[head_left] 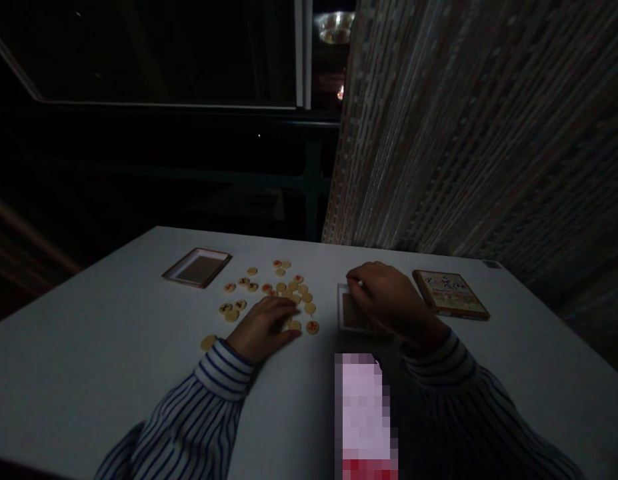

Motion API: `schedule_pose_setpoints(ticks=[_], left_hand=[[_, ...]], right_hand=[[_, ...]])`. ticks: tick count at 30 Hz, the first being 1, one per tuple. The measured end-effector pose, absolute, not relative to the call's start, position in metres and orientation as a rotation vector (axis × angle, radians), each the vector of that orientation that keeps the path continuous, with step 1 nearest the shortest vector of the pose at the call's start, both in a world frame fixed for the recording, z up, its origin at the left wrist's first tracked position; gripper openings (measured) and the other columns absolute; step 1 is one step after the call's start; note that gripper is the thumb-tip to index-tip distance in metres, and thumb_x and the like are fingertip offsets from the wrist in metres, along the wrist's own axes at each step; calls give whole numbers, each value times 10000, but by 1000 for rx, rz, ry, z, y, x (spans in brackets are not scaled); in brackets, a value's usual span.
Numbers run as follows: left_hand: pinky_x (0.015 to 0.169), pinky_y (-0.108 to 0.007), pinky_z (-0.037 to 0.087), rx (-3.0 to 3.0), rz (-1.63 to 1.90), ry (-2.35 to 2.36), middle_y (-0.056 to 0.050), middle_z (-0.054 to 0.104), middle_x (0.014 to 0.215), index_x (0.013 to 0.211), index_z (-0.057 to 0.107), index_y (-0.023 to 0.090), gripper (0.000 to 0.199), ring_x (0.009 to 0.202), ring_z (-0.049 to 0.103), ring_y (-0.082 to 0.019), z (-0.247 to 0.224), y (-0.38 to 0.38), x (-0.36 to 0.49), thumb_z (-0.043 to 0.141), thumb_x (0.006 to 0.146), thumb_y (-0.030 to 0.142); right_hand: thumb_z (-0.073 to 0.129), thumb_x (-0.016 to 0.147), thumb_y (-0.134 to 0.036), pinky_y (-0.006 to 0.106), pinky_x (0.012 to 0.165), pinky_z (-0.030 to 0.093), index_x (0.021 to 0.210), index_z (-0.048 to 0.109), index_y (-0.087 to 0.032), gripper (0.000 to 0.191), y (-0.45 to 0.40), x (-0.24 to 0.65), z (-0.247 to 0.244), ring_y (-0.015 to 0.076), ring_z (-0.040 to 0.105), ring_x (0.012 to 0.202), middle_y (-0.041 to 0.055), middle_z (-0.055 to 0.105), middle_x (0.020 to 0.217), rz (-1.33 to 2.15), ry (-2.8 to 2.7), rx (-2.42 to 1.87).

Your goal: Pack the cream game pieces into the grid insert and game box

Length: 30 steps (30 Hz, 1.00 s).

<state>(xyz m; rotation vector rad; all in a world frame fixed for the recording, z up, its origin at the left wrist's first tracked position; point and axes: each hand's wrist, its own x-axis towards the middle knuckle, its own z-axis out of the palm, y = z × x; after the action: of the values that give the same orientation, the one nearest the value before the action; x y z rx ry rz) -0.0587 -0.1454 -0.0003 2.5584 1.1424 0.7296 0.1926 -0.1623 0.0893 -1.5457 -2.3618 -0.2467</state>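
Note:
Round wooden Chinese chess pieces [287,287] lie scattered on the white table, some showing red or black characters and others blank side up. Among them rests my left hand [263,327], palm down, its thumb apart from the fingers; it partly covers some pieces. A small clear-edged box [343,308] with a brown bottom sits to the right of the pieces. Above that box is my right hand [389,297], its fingers bent and pressed together near the box's far edge. Whatever those fingertips hold, if anything, is hidden.
An open box lid or tray [211,282] lies at the far left of the white table [113,373]. On the right is a printed flat box [455,295]. A string curtain [413,133] hangs behind the table's right side. A pixelated patch [366,413] covers the front centre.

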Motion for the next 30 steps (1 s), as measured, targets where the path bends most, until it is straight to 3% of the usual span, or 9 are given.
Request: schedule_pose_setpoints(ticks=[7, 19, 30], left_hand=[[911, -432, 386, 2619, 545, 1183, -95, 569, 1154, 1005, 629, 195, 337, 1082, 471, -263, -3, -144, -56, 615, 711, 360], [918, -440, 357, 2659, 540, 1228, -69, 544, 1189, 970, 630, 223, 272, 1108, 439, -259, -10, -145, -55, 611, 723, 336], [903, -407, 372, 2558, 768, 1176, -62, 593, 1091, 1002, 591, 211, 255, 1035, 482, -225, -2, -146, -54, 552, 770, 308]], right_hand=[[394, 856, -245, 273, 743, 355, 912, 609, -178, 232, -159, 169, 80, 161, 538, 831, 50, 630, 864, -159, -2436, -1493], [374, 868, -263, 282, 722, 338, 936, 605, -177, 255, -150, 150, 60, 172, 531, 824, 65, 624, 851, -122, -2553, -1451], [353, 876, -253, 287, 691, 327, 916, 589, -181, 250, -149, 148, 46, 166, 518, 790, 60, 614, 836, -209, -2603, -1369]])
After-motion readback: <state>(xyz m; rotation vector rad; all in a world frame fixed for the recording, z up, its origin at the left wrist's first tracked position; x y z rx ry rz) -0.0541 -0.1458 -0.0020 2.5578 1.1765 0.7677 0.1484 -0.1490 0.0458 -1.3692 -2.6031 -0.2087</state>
